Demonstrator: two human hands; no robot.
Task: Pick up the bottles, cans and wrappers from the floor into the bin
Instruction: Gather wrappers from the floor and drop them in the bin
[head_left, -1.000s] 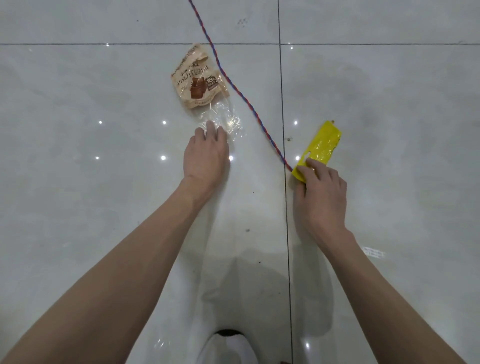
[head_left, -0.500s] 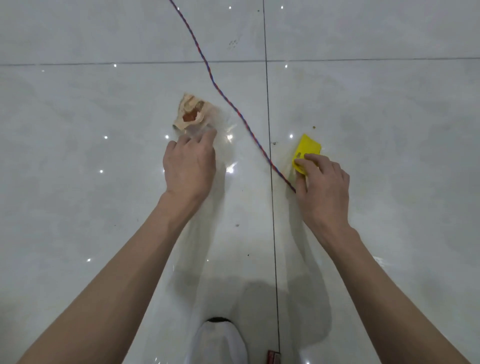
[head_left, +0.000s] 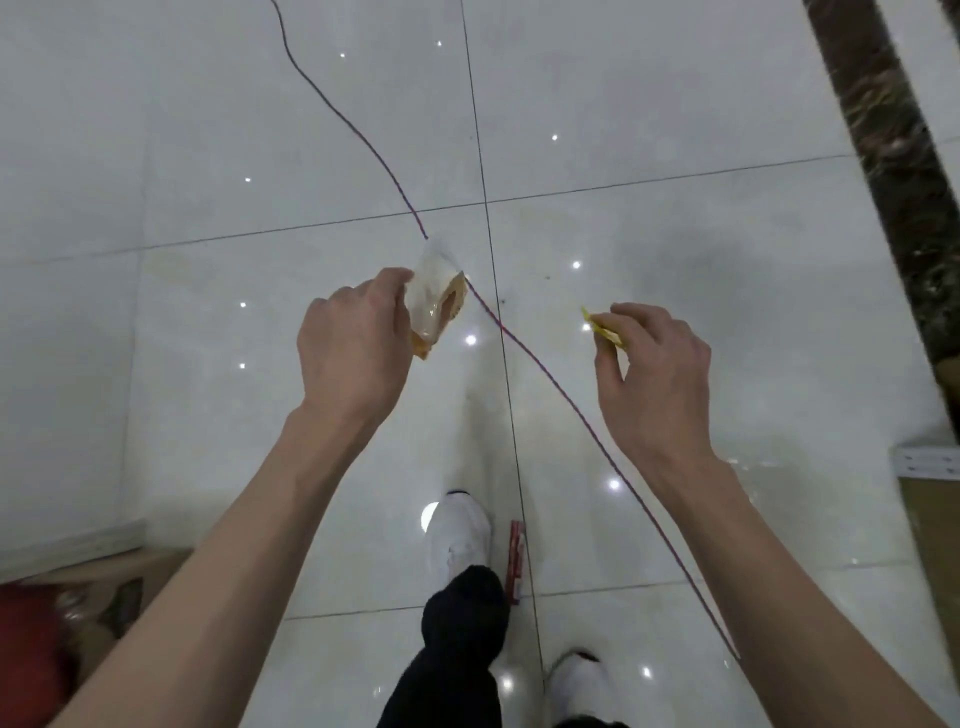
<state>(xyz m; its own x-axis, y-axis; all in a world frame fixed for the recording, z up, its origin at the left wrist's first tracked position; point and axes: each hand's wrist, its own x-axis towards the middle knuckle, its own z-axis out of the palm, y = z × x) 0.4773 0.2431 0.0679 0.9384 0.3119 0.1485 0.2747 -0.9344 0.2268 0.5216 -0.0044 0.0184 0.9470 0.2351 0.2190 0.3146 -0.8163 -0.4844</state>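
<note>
both wrappers lifted, hands risen off the floor

both hands have come up from the tiled floor (head_left: 208, 426) since the earlier frames, each carrying its wrapper, and the view has pulled back so legs and shoes now show.

far lower left: blurred red and brown box (head_left: 36, 634), maybe the bin, cannot tell. left hand (head_left: 358, 353) is next, fingers curled and thumb closed on the tan snack wrapper (head_left: 436, 301), which is crumpled and sticks up and to the right of the knuckles, clear of the floor. the red-blue cord (head_left: 545, 374) runs diagonally on the tiles between the two hands, touching neither wrapper as far as i can tell. below it a red wrapper (head_left: 515, 561) is still on the floor, just beside the forward white shoe (head_left: 460, 535), its long axis along the grout line, pointing away from the person. right hand (head_left: 654, 374) pinches the yellow wrapper (head_left: 602, 330) between thumb and forefinger, other fingers loosely curled; the wrapper pokes out to the upper left of the fingertips. dark marble strip (head_left: 893, 208) at far right.

judgement: if that box is the bin, it lies back and left, nearer the left hand, so the tan wrapper likely drops first. red wrapper sits about midway below both hands, both full now.
</note>
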